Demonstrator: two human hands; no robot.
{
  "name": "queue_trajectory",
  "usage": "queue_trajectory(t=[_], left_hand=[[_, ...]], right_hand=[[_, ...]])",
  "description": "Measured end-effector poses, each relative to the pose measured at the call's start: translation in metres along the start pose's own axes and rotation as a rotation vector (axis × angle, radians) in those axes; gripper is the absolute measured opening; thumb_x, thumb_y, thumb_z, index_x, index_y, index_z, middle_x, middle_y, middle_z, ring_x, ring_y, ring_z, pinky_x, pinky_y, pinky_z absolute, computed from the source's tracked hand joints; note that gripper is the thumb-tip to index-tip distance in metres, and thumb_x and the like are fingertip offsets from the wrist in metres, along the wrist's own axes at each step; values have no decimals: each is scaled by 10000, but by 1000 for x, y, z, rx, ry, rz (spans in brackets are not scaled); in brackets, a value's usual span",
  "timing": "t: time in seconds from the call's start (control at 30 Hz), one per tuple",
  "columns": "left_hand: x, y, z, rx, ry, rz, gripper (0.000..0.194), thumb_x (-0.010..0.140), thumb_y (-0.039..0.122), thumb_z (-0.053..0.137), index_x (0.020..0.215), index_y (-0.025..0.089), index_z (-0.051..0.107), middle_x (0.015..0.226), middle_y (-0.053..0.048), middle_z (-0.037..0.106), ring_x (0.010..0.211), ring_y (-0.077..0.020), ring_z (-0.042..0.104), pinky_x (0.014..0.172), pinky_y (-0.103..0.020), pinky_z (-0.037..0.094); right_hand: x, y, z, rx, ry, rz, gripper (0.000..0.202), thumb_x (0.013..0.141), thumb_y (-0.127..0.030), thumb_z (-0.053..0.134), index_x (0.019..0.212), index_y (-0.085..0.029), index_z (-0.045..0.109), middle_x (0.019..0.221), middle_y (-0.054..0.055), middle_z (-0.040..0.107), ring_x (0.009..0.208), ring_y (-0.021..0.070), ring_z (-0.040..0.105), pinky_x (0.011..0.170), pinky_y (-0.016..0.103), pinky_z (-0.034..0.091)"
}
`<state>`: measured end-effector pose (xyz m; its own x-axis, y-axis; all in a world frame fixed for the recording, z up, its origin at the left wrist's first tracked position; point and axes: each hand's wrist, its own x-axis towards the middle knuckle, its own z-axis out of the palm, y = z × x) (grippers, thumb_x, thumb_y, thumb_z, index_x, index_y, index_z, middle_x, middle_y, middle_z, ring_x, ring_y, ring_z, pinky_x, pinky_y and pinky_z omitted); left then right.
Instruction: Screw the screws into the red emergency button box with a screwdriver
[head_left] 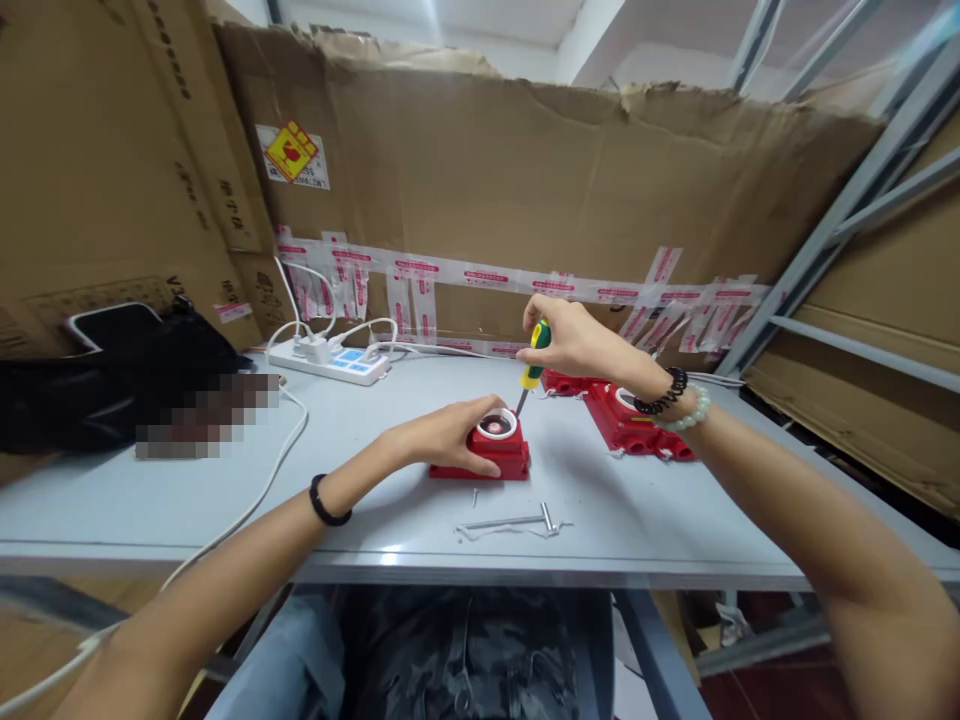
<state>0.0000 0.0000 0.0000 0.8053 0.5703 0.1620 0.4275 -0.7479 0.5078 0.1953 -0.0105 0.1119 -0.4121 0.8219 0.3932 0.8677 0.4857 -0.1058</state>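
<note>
A red box-shaped housing with a white ring on top rests on the table in front of me. My left hand is wrapped around its left side, thumb at the front and fingers behind the ring. A screwdriver with a yellow and green handle is gripped by my right hand. Its shaft slants down, and the tip meets the housing's top near the right of the ring. Close to the front lie a small screw and a metal T-shaped hand tool.
More red housings stand to the right, partly behind my right arm. A white power strip with plugged cables lies at the back left. A black bag sits on the left. Cardboard walls the back; a metal rack rises at right.
</note>
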Motion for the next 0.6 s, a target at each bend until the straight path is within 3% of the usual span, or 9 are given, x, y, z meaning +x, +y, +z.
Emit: queue_trajectory(t=[0.23,0.37,0.43,0.5,0.6], left_hand=[[0,1,0,-14,7,1,614,681,455,721,1181,228,445,1108,-76,593,968,-255,569,801,-340,433],[0,1,0,-7,4,-2,621,674,453,723,1177,225,440,1109,-76,594,967,-255,573,805,-338,434],[0,0,1,3,2,-9,619,675,458,721,1171,222,437,1109,-79,595,969,-256,574,807,-337,435],[0,-1,1,9,2,-10,631,675,470,719,1179,222,430,1115,-84,594,978,-259,572,813,-340,435],[0,-1,1,13,5,-14,647,668,485,719,1181,219,429,1115,-89,591,981,-263,569,816,-344,434]], right_hand=[[-1,-3,-7,79,76,0,230,662,-206,610,857,-187,489,748,4,540,665,141,459,598,267,352],[-3,-2,-9,75,208,-1,136,638,-187,558,765,-185,510,690,0,544,614,131,455,585,271,351],[-5,1,-4,95,215,-6,92,632,-164,529,723,-180,525,686,13,574,619,134,489,593,269,370],[-6,5,5,199,82,38,110,662,-155,490,747,-172,557,637,16,590,578,135,530,565,259,392],[-10,11,21,340,-271,169,189,726,-202,468,839,-159,613,491,-10,533,429,134,528,442,238,381]])
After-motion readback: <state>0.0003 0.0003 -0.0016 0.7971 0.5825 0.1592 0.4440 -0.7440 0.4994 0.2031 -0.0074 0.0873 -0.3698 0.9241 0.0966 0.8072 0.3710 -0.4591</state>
